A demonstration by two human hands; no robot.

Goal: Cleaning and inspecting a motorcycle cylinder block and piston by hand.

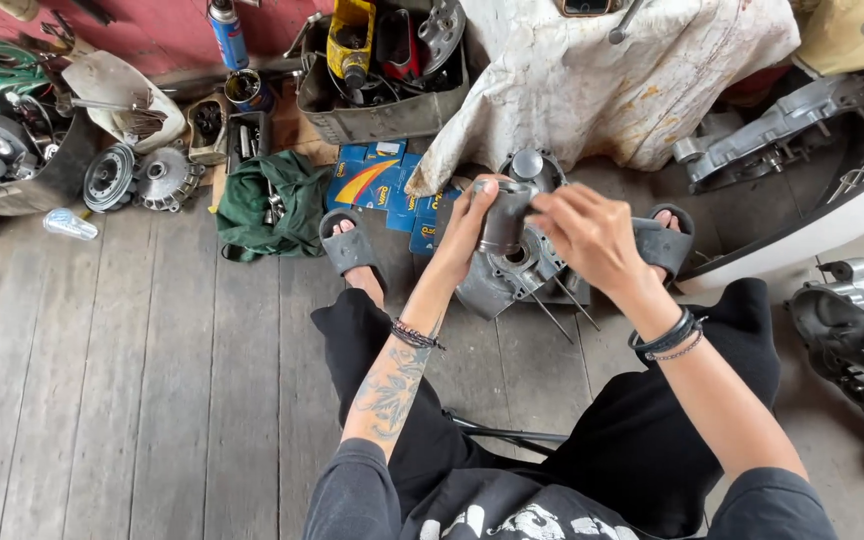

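Note:
My left hand [469, 222] grips a grey metal cylinder [504, 218], held upright over a grey engine case [497, 280] that stands on the wooden floor between my feet. My right hand [587, 235] touches the cylinder's right side with its fingertips. Long thin studs [557, 305] stick out of the case toward me. The case's upper part [530, 165] shows above my hands. Both wrists wear dark bracelets.
A green cloth [270, 205] and blue cartons [377, 180] lie ahead on the left. A metal box of parts [382, 115] and a stained white cloth [622, 75] sit at the back. More engine covers lie at right [852, 335] and far right [777, 130]. Round parts [137, 178] lie left.

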